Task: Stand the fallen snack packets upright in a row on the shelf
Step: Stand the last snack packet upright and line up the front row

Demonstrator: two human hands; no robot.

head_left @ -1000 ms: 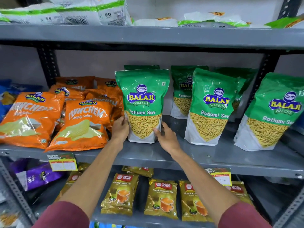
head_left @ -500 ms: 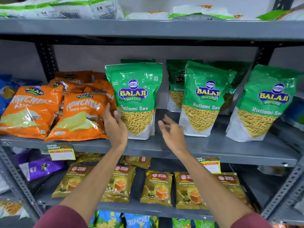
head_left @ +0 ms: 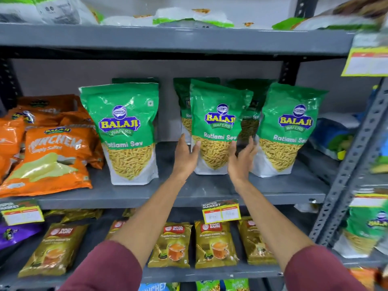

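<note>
Three green Balaji Ratlami Sev packets stand upright along the front of the grey middle shelf (head_left: 210, 194): a left packet (head_left: 126, 131), a middle packet (head_left: 216, 127) and a right packet (head_left: 287, 131). More green packets (head_left: 249, 114) stand behind them. My left hand (head_left: 185, 158) is at the middle packet's left edge and my right hand (head_left: 241, 158) at its right edge. Both hands have fingers spread, flanking the pack; whether they press on it is unclear.
Orange Crunchem chip bags (head_left: 50, 160) lean in a pile at the shelf's left. Gold tea packets (head_left: 216, 242) line the shelf below, with price tags (head_left: 221, 211) on the edge. Flat packets lie on the top shelf (head_left: 168, 36). A second rack (head_left: 357, 143) stands at right.
Both hands left the left green packet, which stays standing, and moved right to either side of the middle green packet. The view also shifted right.
</note>
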